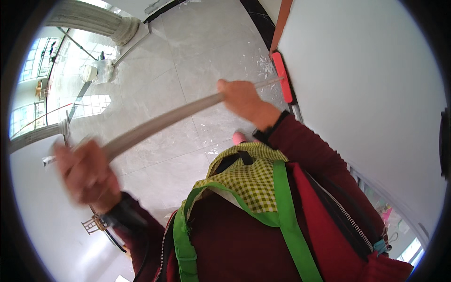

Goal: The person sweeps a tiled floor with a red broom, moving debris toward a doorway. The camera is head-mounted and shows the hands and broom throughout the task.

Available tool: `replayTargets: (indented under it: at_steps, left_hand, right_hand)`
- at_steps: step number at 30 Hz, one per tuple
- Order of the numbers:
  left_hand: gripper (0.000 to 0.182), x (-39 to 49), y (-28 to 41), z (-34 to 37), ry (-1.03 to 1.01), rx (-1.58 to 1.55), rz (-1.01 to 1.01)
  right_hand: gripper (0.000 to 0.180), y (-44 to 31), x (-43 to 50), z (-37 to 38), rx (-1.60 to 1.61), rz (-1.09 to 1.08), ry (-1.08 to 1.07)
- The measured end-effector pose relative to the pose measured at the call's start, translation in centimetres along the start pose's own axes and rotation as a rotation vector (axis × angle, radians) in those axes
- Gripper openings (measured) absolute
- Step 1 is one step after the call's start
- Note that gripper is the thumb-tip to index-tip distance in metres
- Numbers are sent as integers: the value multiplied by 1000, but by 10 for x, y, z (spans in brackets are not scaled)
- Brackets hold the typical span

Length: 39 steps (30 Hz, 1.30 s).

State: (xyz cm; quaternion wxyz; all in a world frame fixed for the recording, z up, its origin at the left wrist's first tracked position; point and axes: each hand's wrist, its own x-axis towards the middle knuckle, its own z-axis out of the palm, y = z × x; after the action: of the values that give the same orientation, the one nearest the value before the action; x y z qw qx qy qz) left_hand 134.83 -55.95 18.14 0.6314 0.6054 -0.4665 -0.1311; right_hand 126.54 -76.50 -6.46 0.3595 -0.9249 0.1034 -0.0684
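A long pale handle [162, 121] slants across the view, ending in a red broom head [283, 77] at the foot of the white wall. My right hand [241, 100] is wrapped around the handle's lower part. Blurred by motion, my left hand [86, 172] is closed about the handle's upper end. The broom head lies along the dark floor border, beside the wall. Its bristles are hidden from this angle. White flecks [264, 67] are scattered on the tiles and border near the head.
Grey floor tiles [148, 88] stretch ahead and left. A white bucket [88, 73] stands beside a plastic-wrapped thing [104, 70] at the upper left. Fluted columns [91, 17] rise on the left. To the right is the white wall [352, 63], with a brown trim [282, 23].
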Motion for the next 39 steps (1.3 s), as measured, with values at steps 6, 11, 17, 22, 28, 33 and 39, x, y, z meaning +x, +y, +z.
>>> replayTargets:
  at_steps: [6, 11, 17, 22, 28, 33, 39]
  left_hand:
    - [17, -1, -12, 23, 83, -108, -309]
    - [9, 0, 60, -21, 109, -74, -54]
    - [9, 3, 26, 18, 187, -89, -143]
    - [21, -19, 17, 25, 118, -23, -375]
    - [10, 4, 59, -26, -129, -160, 120]
    - [7, 22, -3, 28, 36, -21, -164]
    - [14, 26, 11, 26, -49, 94, -98]
  right_hand:
    - [10, 27, 1, -1, 74, 31, -85]
    - [8, -37, -10, -35, 83, -94, -91]
    - [9, -6, -19, -42, -34, 25, -31]
    - [7, 8, -4, -21, 90, -29, -141]
    - [9, -37, -21, -38, 45, -19, -178]
    - [9, 28, 0, -53, -26, 141, -171]
    - [7, 26, 7, -34, 144, -49, -113]
